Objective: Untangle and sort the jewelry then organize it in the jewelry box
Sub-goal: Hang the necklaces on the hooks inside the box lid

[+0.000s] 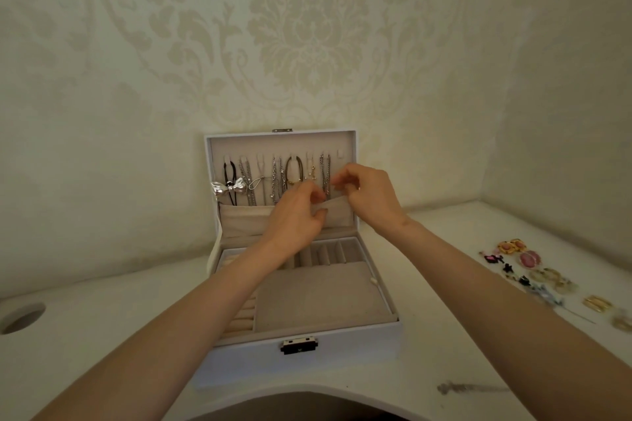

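Looking at the jewelry box (342,352), we find it open at the middle of the tabletop (102,335), its lid (352,147) standing upright against the patterned wall (307,27). Both hands are up at the lid. The left hand (294,219) pinches the upper edge of the beige pocket (239,215) that runs across the lid's foot, thumb below and fingers above. The right hand (369,198) has its fingertips drawn together just beside the rightmost chain (325,174); whether they grip that chain is too small for us to tell. Together the hands hide the pocket's middle and the lower ends of several necklaces (248,181), and the left forearm (205,301) crosses over the base, covering part of its compartments.

The box is white outside and lined in beige, with a dark latch (299,344) on its front wall. In the base we see a flat pad (318,297), a bank of ring rolls (241,319) at front left and upright slots (330,253) at the back. We count seven pieces hanging in a row inside the lid: mostly silver chains, one black cord (225,174) carrying a silver bow (228,189), one dark loop (294,169).

Out on the right of the tabletop, well apart from the box, lies a scatter of earrings (530,259), pink, black and gold, too blurred toward the edge for us to count. A round hole (22,318) sits at far left, and a grey smudge (468,388) near the front right.
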Tool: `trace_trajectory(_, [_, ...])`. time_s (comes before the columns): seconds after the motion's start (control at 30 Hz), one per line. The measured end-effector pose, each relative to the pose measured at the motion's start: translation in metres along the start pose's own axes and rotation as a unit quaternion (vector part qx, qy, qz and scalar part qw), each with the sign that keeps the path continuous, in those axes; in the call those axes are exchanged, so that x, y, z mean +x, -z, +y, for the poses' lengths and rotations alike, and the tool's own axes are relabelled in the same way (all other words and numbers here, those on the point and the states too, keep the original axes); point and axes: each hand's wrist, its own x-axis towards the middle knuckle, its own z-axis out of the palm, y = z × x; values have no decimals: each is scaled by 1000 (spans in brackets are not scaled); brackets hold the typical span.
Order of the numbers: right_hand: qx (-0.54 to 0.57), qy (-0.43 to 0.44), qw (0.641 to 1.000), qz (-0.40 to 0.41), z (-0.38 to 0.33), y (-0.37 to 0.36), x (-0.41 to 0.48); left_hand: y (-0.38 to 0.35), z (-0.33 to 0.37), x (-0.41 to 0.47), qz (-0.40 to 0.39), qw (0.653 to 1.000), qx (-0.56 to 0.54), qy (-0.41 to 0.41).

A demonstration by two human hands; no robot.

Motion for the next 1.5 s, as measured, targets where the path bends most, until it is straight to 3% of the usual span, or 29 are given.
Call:
trace_trajectory(0.13, [21, -19, 1000, -7, 7, 6, -12, -1, 5, -5, 28, 999, 8, -19])
trace_trajectory(0.27, [28, -30, 999, -27, 18, 18, -26, -7, 18, -11, -25, 999, -20, -12])
trace_trajectory(0.8, [-66, -112, 985, -110, 64, 108, -93, -57, 102, -38, -201, 969, -36, -137])
trace_trajectory(1.0, [-95, -144, 966, -191, 68, 134, -120, -69, 132, -49, -343, 924, 42, -164])
trace_trajectory(1.17, [-99, -163, 950, -246, 77, 149, -133, -80, 152, -60, -502, 845, 36, -183])
trace_trajectory(1.5, [-110, -195, 944, -243, 89, 191, -161, -118, 185, -81, -466, 858, -20, -217])
